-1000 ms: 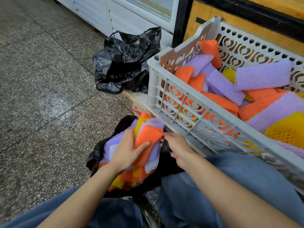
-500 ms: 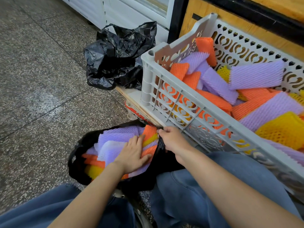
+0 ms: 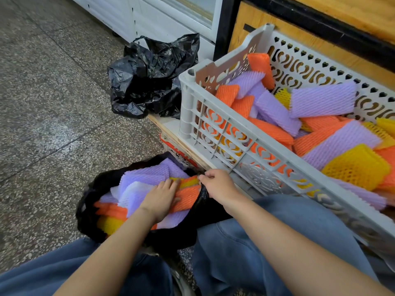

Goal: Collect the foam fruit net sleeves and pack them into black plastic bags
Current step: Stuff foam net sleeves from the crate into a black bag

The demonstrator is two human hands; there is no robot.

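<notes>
On the speckled stone floor [image 3: 53,124], the open black plastic bag [image 3: 85,212] now holds the purple, orange and yellow foam net sleeves [image 3: 136,189] that were bunched high a second ago. The left hand [image 3: 159,198] presses them flat; the right hand [image 3: 218,184] pinches what looks like the bag's rim. The grey plastic crate [image 3: 213,133] remains well stocked.

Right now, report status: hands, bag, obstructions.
Left hand flat, pressing foam sleeves into open black bag. Right hand pinching bag rim. Crate still loaded. Nothing blocking.

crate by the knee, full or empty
Partly full: orange, purple and yellow sleeves are heaped in the crate, below its rim.
</notes>
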